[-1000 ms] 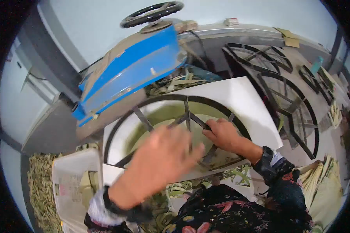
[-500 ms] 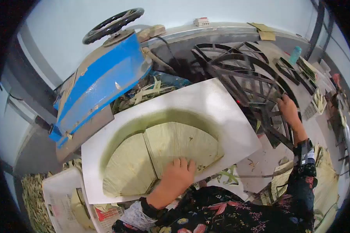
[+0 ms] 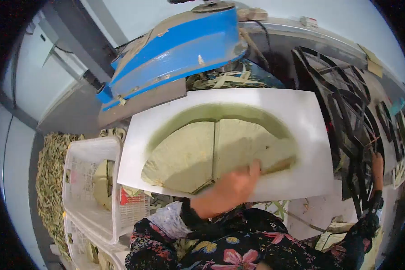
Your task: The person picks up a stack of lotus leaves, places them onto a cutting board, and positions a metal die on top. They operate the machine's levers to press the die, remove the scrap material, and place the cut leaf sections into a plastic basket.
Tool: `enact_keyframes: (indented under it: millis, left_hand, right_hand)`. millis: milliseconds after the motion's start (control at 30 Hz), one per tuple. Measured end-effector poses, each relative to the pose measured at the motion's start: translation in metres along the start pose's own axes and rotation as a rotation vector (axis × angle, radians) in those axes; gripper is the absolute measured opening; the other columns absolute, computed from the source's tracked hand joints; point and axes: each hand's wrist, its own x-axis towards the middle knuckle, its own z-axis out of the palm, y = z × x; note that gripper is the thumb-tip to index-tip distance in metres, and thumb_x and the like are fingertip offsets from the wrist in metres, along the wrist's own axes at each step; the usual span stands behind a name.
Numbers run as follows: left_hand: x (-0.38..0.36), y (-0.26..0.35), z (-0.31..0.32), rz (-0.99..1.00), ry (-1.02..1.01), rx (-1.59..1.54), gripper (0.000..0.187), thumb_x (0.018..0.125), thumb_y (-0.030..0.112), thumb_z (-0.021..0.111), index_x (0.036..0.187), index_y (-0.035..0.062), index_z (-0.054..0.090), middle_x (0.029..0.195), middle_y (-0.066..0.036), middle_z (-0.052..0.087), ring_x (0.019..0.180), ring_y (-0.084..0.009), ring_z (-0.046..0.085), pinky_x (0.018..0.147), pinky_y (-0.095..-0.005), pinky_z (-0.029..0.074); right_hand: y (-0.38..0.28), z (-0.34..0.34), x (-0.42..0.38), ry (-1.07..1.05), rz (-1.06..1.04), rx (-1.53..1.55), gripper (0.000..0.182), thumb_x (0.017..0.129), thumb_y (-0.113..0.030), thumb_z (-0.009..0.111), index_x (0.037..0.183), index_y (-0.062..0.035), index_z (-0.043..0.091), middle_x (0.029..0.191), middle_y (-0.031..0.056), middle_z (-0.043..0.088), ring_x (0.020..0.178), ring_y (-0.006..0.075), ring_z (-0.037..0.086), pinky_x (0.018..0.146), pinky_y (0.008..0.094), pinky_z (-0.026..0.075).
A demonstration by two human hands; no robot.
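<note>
A pale green, fan-shaped dried leaf [image 3: 180, 155] with a dark split near its middle lies on the white board [image 3: 317, 175]. My left hand [image 3: 231, 191], slightly blurred, is at the leaf's near edge with fingers curled and the thumb on top. The leaf's near right edge looks raised, showing a brownish underside; fingers below it are hidden. Far to the right, my right hand [image 3: 377, 168] is closed at the outer bar of a black curved metal frame [image 3: 357, 121]. That frame stands beside the board's right edge.
A blue machine [image 3: 180, 54] stands behind the board, with leaf scraps under it. White plastic crates [image 3: 119, 189] sit at the near left, one with cut leaf pieces. A heap of leaf strips [image 3: 54, 180] lies along the left. A teal bottle [image 3: 397, 105] is at the far right.
The view has turned, so the scene sits further right and more crates show at left. My left hand has shifted along the leaf's near edge, which now looks lifted. My right hand stays at the frame.
</note>
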Motion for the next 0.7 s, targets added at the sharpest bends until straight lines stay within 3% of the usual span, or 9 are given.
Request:
enact_keyframes:
  millis: [67,133,200,267,333,367,467,600,700]
  left_hand:
    - [-0.002,-0.003,-0.039,-0.215,0.076,-0.099,0.042,0.077,0.003,0.049,0.118,-0.0050,0.045,0.075,-0.021,0.059,0.060,-0.0277,0.060,0.050,-0.0358,0.048]
    - [-0.025,-0.011,-0.073,-0.595,0.229,-0.254,0.043,0.078,-0.002,0.045,0.121,-0.0045,0.041,0.080,-0.019,0.059,0.062,-0.0252,0.059,0.054,-0.0365,0.049]
    - [-0.050,-0.019,-0.090,-0.799,0.330,-0.290,0.043,0.078,-0.002,0.044,0.121,-0.0033,0.041,0.085,-0.017,0.060,0.067,-0.0232,0.060,0.057,-0.0351,0.050]
    - [-0.071,-0.026,-0.090,-0.846,1.082,-0.896,0.040,0.079,-0.002,0.044,0.118,-0.0025,0.043,0.094,-0.012,0.059,0.079,-0.0198,0.059,0.063,-0.0322,0.049]
    - [-0.088,-0.026,-0.082,-0.970,1.175,-1.000,0.038,0.079,-0.002,0.043,0.117,-0.0026,0.044,0.098,-0.011,0.058,0.082,-0.0193,0.058,0.066,-0.0313,0.049]
    - [-0.098,-0.027,-0.074,-1.079,1.239,-1.127,0.037,0.079,-0.001,0.043,0.116,-0.0028,0.044,0.102,-0.010,0.057,0.086,-0.0188,0.057,0.070,-0.0305,0.049]
    - [-0.138,-0.044,-0.048,-1.349,0.939,-1.083,0.036,0.082,0.005,0.046,0.116,-0.0036,0.042,0.102,-0.014,0.055,0.086,-0.0201,0.057,0.072,-0.0310,0.049]
    - [-0.146,-0.020,-0.054,-1.215,1.106,-1.189,0.036,0.087,0.014,0.049,0.118,-0.0016,0.042,0.099,-0.012,0.055,0.087,-0.0216,0.057,0.073,-0.0316,0.049]
    - [-0.173,-0.002,-0.043,-1.199,0.960,-0.794,0.053,0.090,0.030,0.053,0.126,-0.0045,0.034,0.107,-0.012,0.053,0.098,-0.0188,0.053,0.080,-0.0306,0.046]
  right_hand:
    - [0.012,0.013,0.002,0.156,-0.277,-0.092,0.032,0.088,-0.027,0.047,0.101,0.0013,0.054,0.090,0.0225,0.056,0.081,0.0383,0.055,0.072,0.0444,0.042]
    - [0.004,-0.006,0.013,-0.221,0.108,0.243,0.033,0.091,-0.027,0.046,0.109,-0.0002,0.053,0.100,0.0207,0.057,0.086,0.0379,0.055,0.075,0.0449,0.042]
    - [-0.027,-0.010,0.035,-0.137,0.042,0.182,0.034,0.091,-0.025,0.048,0.112,0.0001,0.052,0.104,0.0207,0.056,0.090,0.0369,0.055,0.077,0.0431,0.042]
    - [-0.072,-0.018,0.057,0.052,-0.038,0.046,0.036,0.090,-0.022,0.051,0.119,0.0005,0.049,0.113,0.0207,0.053,0.099,0.0350,0.053,0.082,0.0394,0.043]
    - [-0.130,-0.024,0.066,0.242,-0.121,-0.080,0.041,0.089,-0.019,0.053,0.125,0.0009,0.046,0.122,0.0207,0.051,0.108,0.0331,0.052,0.087,0.0358,0.044]
    - [-0.199,-0.036,0.065,0.165,-0.203,0.179,0.042,0.088,-0.017,0.055,0.125,0.0006,0.046,0.122,0.0198,0.052,0.110,0.0318,0.052,0.090,0.0353,0.042]
    - [-0.409,-0.061,0.033,-0.047,-0.524,0.551,0.044,0.085,-0.012,0.058,0.125,0.0000,0.045,0.123,0.0173,0.052,0.115,0.0292,0.049,0.099,0.0348,0.036]
    - [-0.585,-0.055,-0.014,-0.244,-1.126,0.922,0.052,0.082,-0.017,0.062,0.127,-0.0008,0.042,0.129,0.0189,0.045,0.121,0.0317,0.042,0.102,0.0373,0.033]
    - [-0.684,-0.055,-0.032,-0.596,-1.023,0.961,0.051,0.087,-0.029,0.054,0.127,-0.0001,0.042,0.131,0.0207,0.043,0.123,0.0341,0.040,0.103,0.0395,0.031]
